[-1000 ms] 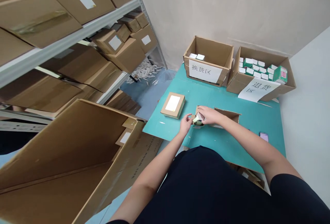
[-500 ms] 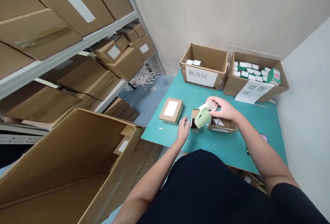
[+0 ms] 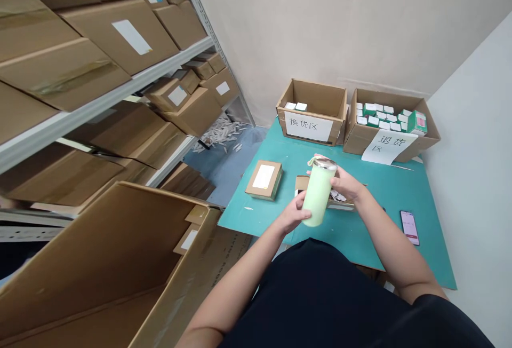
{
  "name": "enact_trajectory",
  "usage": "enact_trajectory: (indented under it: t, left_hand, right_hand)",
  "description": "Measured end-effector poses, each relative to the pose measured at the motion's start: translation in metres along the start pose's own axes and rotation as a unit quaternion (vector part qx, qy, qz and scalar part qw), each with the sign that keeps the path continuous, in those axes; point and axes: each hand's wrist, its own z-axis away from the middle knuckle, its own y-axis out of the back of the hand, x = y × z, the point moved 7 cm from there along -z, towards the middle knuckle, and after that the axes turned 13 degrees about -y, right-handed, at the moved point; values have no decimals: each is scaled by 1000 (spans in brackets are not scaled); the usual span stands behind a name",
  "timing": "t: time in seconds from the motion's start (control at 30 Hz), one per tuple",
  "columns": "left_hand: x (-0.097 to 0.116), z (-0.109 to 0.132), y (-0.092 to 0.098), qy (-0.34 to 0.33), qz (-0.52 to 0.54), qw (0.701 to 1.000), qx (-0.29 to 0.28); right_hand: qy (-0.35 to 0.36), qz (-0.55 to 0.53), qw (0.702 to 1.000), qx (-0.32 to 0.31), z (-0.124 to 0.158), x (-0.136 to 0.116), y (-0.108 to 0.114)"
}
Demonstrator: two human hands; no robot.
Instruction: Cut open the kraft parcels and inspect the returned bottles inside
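Note:
A pale green tumbler point(image 3: 318, 194) with a silver metal cap stands tilted slightly, held above the table in both hands. My left hand point(image 3: 291, 214) wraps its lower part. My right hand point(image 3: 344, 182) grips it higher up, from the far side, near the cap. Just behind the tumbler lies an open cardboard box point(image 3: 340, 205), partly hidden by it, with crumpled white paper point(image 3: 338, 196) inside. A closed kraft box with a white label point(image 3: 263, 180) sits left of my left hand.
The teal tabletop point(image 3: 256, 214) holds a phone point(image 3: 409, 227) at right. Two labelled cartons point(image 3: 311, 110) point(image 3: 390, 142) with small white and green boxes stand at the far edge. Loaded metal shelves point(image 3: 120, 81) and a large open carton point(image 3: 100, 268) fill the left.
The tumbler has risen from the box and turned more upright. My left hand, open beside it before, now grips it too. The view has shifted slightly.

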Motion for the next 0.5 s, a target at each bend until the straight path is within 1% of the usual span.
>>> enact_trajectory:
  t: [0.03, 0.07, 0.1, 0.13, 0.2, 0.27, 0.3, 0.33, 0.37, 0.4, 0.43, 0.5]
  left_hand:
    - [0, 2, -8, 29, 50, 998, -34]
    - [0, 4, -14, 49, 83, 994, -56]
    - [0, 4, -16, 53, 93, 992, -58]
    - [-1, 3, -14, 42, 82, 995, -42]
    - [0, 1, -4, -6, -2, 1000, 27]
    - [3, 2, 7, -46, -115, 987, 105]
    - [4, 3, 10, -53, -151, 979, 130]
    - [5, 5, 11, -50, -158, 976, 139]
    - [5, 6, 9, -38, -134, 982, 129]
    - [4, 7, 4, -21, -84, 991, 100]
    - [3, 8, -4, 1, -20, 998, 57]
    - [3, 11, -18, 39, 86, 995, -22]
  right_hand:
    - [-3, -28, 999, -17, 0, 1, -5]
    - [-7, -51, 998, -25, 0, 1, -9]
    - [-12, -66, 997, -23, 0, 2, -12]
    - [-17, -77, 997, -8, -1, 3, -13]
    - [-21, -88, 995, 49, -1, 5, -11]
    - [-17, -101, 988, 111, -1, 7, -5]
    - [-16, -111, 985, 130, -1, 7, -2]
    - [-16, -123, 983, 137, 0, 8, -1]
    - [-18, -135, 982, 130, -1, 9, 0]
    - [-25, -144, 983, 113, -1, 10, -1]
    - [-33, -151, 984, 92, -2, 12, -2]
    - [-49, -159, 984, 57, -3, 15, -5]
